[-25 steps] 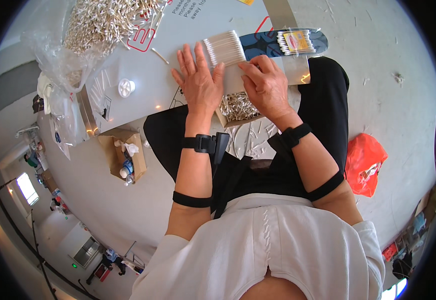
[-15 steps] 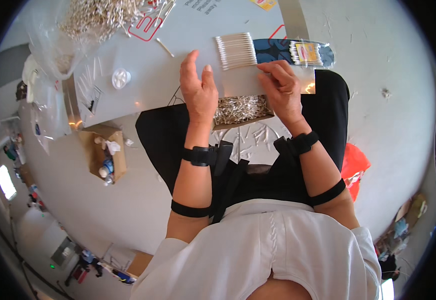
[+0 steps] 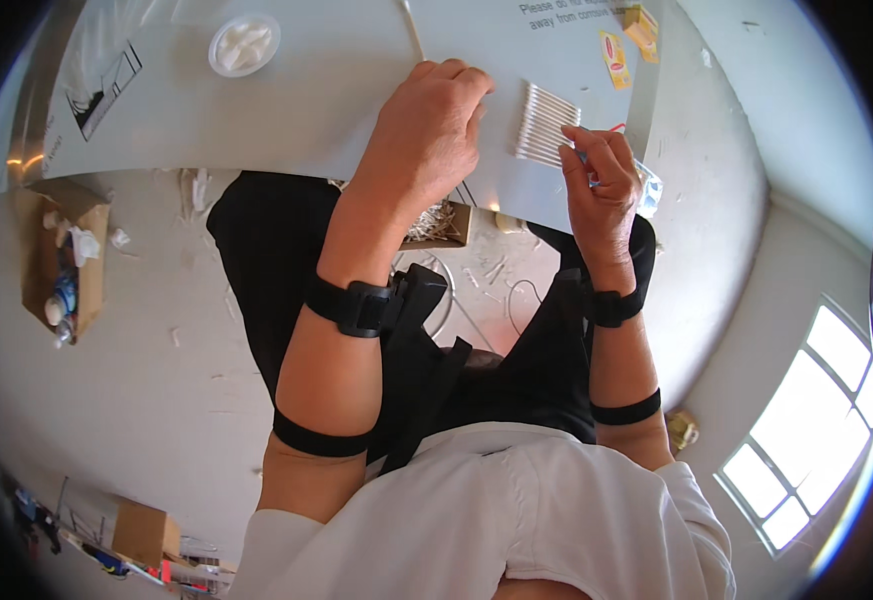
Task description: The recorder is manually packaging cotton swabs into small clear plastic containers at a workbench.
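Note:
A row of cotton swabs (image 3: 544,122) lies side by side on the grey tabletop. My right hand (image 3: 604,185) is at its right edge, index finger and thumb bent toward the swab ends with a gap between them. My left hand (image 3: 431,130) is left of the row, its fingers curled in; what they hold, if anything, is hidden. A single cotton swab (image 3: 413,28) lies just beyond its knuckles. Partly behind my right hand is a clear packet (image 3: 648,188) with blue on it. Below the table edge, a cardboard box of cotton swabs (image 3: 438,224) is partly covered by my left forearm.
A round white dish (image 3: 244,45) with white pieces stands at the far left of the tabletop (image 3: 256,130). Small yellow cards (image 3: 614,60) lie at the far right. An open carton (image 3: 66,260) with bottles and paper sits on the floor to the left.
The view has shifted, bringing the table's left part closer. My left hand has gone from spread fingers to curled ones and moved close to the single cotton swab. My right hand stays by the row.

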The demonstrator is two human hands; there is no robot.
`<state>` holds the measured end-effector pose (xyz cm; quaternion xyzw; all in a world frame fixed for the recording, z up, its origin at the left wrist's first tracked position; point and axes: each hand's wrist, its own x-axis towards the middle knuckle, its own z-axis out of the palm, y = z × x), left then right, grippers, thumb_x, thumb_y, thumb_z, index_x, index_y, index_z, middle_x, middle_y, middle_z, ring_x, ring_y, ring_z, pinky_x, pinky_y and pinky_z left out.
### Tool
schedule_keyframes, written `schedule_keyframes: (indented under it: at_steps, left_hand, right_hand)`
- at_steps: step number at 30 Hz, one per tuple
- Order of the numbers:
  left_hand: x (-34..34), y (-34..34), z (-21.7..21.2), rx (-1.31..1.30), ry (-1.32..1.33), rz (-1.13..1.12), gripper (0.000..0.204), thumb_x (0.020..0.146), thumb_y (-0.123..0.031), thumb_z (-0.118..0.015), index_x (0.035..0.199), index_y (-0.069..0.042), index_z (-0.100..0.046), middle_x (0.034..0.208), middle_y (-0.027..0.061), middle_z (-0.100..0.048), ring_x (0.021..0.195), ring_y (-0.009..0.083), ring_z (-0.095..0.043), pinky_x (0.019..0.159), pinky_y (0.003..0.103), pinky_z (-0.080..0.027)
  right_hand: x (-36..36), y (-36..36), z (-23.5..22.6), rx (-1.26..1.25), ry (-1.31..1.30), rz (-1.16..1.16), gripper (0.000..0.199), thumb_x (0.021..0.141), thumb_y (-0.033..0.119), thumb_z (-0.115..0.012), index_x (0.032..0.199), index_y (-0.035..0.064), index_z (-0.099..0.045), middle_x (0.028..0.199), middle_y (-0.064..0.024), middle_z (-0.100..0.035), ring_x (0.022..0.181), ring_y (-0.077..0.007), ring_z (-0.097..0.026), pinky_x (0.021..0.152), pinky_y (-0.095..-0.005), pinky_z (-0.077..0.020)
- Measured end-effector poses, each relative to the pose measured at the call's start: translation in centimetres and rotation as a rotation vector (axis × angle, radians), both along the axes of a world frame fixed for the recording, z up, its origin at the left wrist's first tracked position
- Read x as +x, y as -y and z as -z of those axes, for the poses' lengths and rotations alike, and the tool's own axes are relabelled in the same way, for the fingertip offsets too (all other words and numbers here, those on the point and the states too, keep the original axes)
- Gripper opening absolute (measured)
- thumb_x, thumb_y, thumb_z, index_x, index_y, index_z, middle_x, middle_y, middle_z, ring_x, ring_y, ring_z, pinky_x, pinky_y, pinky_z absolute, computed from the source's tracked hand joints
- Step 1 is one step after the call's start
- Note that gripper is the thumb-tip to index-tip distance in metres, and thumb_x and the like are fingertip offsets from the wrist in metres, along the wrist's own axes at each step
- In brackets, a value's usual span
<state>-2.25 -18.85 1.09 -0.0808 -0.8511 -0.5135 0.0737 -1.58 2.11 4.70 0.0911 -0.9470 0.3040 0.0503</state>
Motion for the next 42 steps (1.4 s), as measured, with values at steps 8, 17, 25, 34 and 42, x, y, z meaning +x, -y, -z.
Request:
schedule_keyframes:
  at_steps: [8,17,25,34,42]
  left_hand:
    - [-0.6,0.5,-0.3,0.103,0.069,-0.045,0.014,0.090,-0.001,-0.057,0.102,0.001,-0.065,0.099,0.0144,-0.068,0.097,0.0341,-0.063,0.085,0.041,-0.051]
    - [-0.7,0.9,-0.7,0.077,0.111,0.013,0.016,0.087,0.002,-0.057,0.101,0.003,-0.066,0.099,0.0162,-0.068,0.097,0.0341,-0.063,0.087,0.041,-0.051]
    - [-0.6,0.6,-0.5,0.077,0.075,-0.025,0.016,0.089,0.002,-0.058,0.103,0.003,-0.067,0.099,0.0159,-0.068,0.097,0.0328,-0.064,0.089,0.041,-0.052]
    - [-0.6,0.7,-0.9,0.104,0.105,-0.016,0.015,0.089,0.002,-0.058,0.102,0.003,-0.067,0.099,0.0160,-0.068,0.098,0.0319,-0.064,0.089,0.040,-0.052]
    - [-0.7,0.5,-0.5,0.091,0.094,-0.003,0.013,0.090,0.002,-0.058,0.100,0.004,-0.066,0.099,0.0171,-0.068,0.097,0.0320,-0.064,0.087,0.040,-0.052]
  right_hand:
    - [-0.3,0.8,0.7,0.209,-0.013,-0.081,0.021,0.083,0.002,-0.071,0.104,0.0058,-0.071,0.091,-0.0083,-0.059,0.081,-0.0229,-0.062,0.071,-0.0321,-0.0506]
    - [-0.3,1.0,1.2,0.275,-0.028,-0.096,0.024,0.084,0.003,-0.071,0.107,0.0060,-0.071,0.091,-0.0095,-0.058,0.081,-0.0236,-0.062,0.072,-0.0327,-0.0509]
    - [-1.1,0.5,1.5,0.333,-0.142,-0.145,0.037,0.092,0.016,-0.067,0.127,0.0066,-0.062,0.122,-0.0127,-0.054,0.112,-0.0304,-0.054,0.093,-0.0388,-0.0464]
    - [-1.1,-0.5,2.4,0.604,-0.039,-0.189,0.066,0.100,0.056,-0.038,0.148,0.0102,-0.040,0.157,-0.0172,-0.025,0.145,-0.0372,-0.022,0.114,-0.0552,-0.0194]
    - [-0.2,-0.2,3.1,0.578,0.051,-0.189,0.083,0.096,0.064,-0.037,0.155,0.0075,-0.023,0.161,-0.0165,-0.015,0.150,-0.0373,-0.010,0.117,-0.0558,-0.0049]
